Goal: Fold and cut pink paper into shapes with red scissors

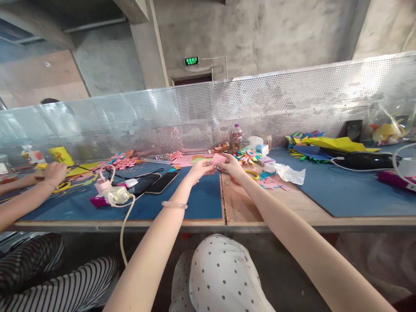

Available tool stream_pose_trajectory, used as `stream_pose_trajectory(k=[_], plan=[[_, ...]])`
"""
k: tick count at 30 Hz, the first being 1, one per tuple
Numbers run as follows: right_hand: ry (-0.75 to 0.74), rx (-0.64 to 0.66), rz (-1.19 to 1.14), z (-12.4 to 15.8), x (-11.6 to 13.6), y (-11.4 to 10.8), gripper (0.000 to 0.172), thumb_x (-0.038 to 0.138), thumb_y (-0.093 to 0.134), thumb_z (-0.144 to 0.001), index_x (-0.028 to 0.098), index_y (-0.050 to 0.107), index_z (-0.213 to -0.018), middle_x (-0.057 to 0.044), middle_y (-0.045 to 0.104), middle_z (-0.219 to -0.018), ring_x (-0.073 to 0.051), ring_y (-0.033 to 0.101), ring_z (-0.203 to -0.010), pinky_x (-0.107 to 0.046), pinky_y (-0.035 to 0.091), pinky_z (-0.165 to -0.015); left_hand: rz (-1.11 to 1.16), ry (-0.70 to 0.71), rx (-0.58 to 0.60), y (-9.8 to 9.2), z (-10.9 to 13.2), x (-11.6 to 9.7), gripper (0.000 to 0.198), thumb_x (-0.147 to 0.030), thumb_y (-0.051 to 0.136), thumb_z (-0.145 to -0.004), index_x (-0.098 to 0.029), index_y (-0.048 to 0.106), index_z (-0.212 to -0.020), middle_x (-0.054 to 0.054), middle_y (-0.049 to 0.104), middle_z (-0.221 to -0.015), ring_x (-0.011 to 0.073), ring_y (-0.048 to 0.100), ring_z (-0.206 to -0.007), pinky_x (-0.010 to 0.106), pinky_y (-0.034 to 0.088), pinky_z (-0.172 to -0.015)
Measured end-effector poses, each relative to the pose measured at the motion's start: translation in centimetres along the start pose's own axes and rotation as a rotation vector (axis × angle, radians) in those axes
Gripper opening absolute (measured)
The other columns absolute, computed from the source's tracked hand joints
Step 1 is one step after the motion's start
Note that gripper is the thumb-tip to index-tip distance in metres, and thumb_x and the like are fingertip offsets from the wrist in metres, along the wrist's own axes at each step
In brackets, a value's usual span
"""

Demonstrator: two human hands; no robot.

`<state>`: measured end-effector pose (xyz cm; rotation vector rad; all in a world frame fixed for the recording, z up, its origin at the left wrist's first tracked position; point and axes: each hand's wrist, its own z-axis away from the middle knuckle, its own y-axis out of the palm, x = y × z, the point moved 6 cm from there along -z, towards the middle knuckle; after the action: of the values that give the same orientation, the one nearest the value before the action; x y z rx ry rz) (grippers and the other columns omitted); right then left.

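Note:
A small piece of pink paper [219, 159] is held up over the table between my two hands. My left hand [202, 168] pinches its left side, and my right hand [232, 164] grips the right side with fingers and thumb. Just beyond lie flat pink sheets [186, 161] with bits of orange and green paper. Right of my right hand are yellow-handled scissors [252, 175], partly hidden by the wrist, and a multicoloured paper flower [248, 156]. Pink and blue paper scraps [274, 183] lie near the right forearm.
A drink bottle [237, 138] stands by the perforated metal divider [182, 121]. Two phones [161, 182] and a power strip with plugs [113, 194] lie to the left, its cable hanging over the edge. Crumpled white plastic [290, 173] lies right. A co-worker's hands [54, 174] work at far left.

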<state>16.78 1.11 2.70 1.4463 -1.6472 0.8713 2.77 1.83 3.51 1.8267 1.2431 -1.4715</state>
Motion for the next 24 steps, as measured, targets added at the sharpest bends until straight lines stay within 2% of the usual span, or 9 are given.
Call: stream_pose_trajectory(k=[4, 8, 10, 18, 24], plan=[[0.015, 0.005, -0.005, -0.1, -0.3, 0.1, 0.056, 0.032, 0.073, -0.061, 0.017, 0.054, -0.113, -0.001, 0.061, -0.071, -0.015, 0.058, -0.061, -0.029, 0.05, -0.057, -0.013, 0.011, -0.019, -0.1, 0.0, 0.0, 0.041, -0.034, 0.072, -0.066, -0.013, 0.064, -0.101, 0.011, 0.068, -0.096, 0.0187, 0.064, -0.084, 0.037, 0.049, -0.083], [0.03, 0.012, -0.006, 0.1, 0.0, 0.1, 0.036, 0.037, 0.071, -0.063, 0.017, 0.06, -0.091, -0.002, 0.062, -0.068, -0.015, 0.059, -0.062, -0.027, 0.048, -0.056, -0.024, 0.037, -0.036, -0.2, 0.0, -0.3, 0.041, -0.036, 0.071, -0.067, -0.012, 0.065, -0.1, 0.011, 0.068, -0.097, 0.0184, 0.065, -0.082, 0.037, 0.049, -0.082], [0.049, 0.019, -0.009, 0.3, 0.1, 0.1, 0.032, 0.04, 0.07, -0.063, 0.017, 0.059, -0.081, -0.002, 0.062, -0.068, -0.014, 0.058, -0.062, -0.026, 0.048, -0.056, -0.028, 0.04, -0.039, -0.2, -0.1, -0.3, 0.04, -0.036, 0.071, -0.067, -0.012, 0.065, -0.099, 0.012, 0.068, -0.096, 0.0186, 0.065, -0.081, 0.037, 0.049, -0.081], [0.049, 0.03, 0.015, 0.7, 0.6, -0.1, 0.034, 0.043, 0.073, -0.059, 0.015, 0.06, -0.072, -0.001, 0.06, -0.061, -0.014, 0.056, -0.061, -0.024, 0.045, -0.056, -0.043, 0.046, -0.075, -0.5, -0.1, -0.4, 0.04, -0.038, 0.069, -0.068, -0.012, 0.066, -0.098, 0.011, 0.069, -0.091, 0.0192, 0.065, -0.08, 0.036, 0.05, -0.078], [0.035, 0.069, -0.008, 0.8, 0.7, 0.2, 0.034, 0.043, 0.072, -0.059, 0.015, 0.063, -0.074, -0.001, 0.06, -0.06, -0.014, 0.056, -0.062, -0.025, 0.045, -0.057, -0.035, 0.032, -0.111, -0.7, -0.1, -0.3, 0.039, -0.037, 0.069, -0.068, -0.011, 0.065, -0.095, 0.011, 0.068, -0.089, 0.0177, 0.064, -0.078, 0.034, 0.051, -0.077]])
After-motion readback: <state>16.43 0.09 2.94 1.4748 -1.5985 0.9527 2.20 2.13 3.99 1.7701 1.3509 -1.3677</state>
